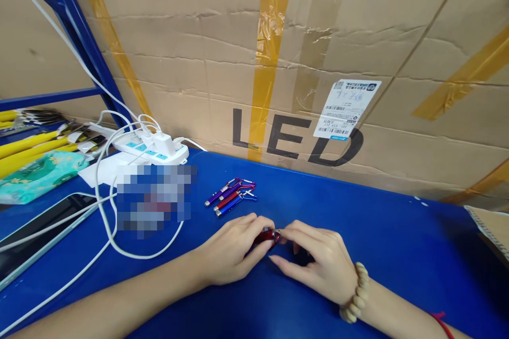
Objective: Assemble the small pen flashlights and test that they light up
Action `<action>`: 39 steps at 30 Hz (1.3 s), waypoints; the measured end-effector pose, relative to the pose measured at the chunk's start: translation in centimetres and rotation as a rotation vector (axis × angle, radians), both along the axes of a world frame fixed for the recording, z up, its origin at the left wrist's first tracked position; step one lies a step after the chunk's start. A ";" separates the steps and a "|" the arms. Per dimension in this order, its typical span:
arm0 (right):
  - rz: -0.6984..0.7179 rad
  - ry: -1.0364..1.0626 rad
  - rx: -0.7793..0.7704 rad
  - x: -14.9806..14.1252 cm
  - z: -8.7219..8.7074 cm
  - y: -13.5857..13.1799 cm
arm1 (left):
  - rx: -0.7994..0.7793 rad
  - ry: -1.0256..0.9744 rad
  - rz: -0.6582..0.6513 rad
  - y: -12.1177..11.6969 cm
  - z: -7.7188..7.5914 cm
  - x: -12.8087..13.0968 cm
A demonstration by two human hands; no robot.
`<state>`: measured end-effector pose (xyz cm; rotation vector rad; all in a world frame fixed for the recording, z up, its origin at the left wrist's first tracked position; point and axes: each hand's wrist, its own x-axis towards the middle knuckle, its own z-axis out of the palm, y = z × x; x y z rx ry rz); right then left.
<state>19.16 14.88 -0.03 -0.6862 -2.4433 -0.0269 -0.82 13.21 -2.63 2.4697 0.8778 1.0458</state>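
My left hand (240, 246) is closed around a red keychain flashlight (265, 235), most of which is hidden by the fingers. Its metallic end points toward my right hand (320, 254), whose index fingertip is at that end. The thumb of my right hand is spread away from its fingers, and I see nothing gripped between them. Beyond my left hand lie several more keychain flashlights with carabiner clips: a purple one (218, 194), a red one (227, 202) and a blue one (229, 205), side by side on the blue tabletop (334, 196).
A white power strip (177, 158) with plugs stands at the back left, and a white cable (109, 241) loops over the table. Nearby are a phone (43, 233), a green tissue pack (40, 175) and a blurred patch. A large cardboard box (207, 74) walls the back.
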 end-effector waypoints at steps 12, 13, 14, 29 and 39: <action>0.050 -0.043 -0.082 -0.6 -0.4 -0.4 | 0.069 0.046 0.034 0.1 -0.4 0.1; 0.060 -0.049 -0.103 -0.6 -0.3 -0.4 | 0.066 0.034 0.047 0.1 -0.4 0.1; 0.066 -0.046 -0.120 -0.5 -0.3 -0.4 | 0.055 0.014 0.059 0.1 -0.5 0.1; 0.028 0.047 -0.775 -0.6 -0.4 0.9 | 0.014 0.049 0.067 0.2 -0.4 0.1; 0.004 0.085 -0.660 -0.6 -0.7 0.6 | -0.057 0.084 0.298 0.2 -0.8 0.8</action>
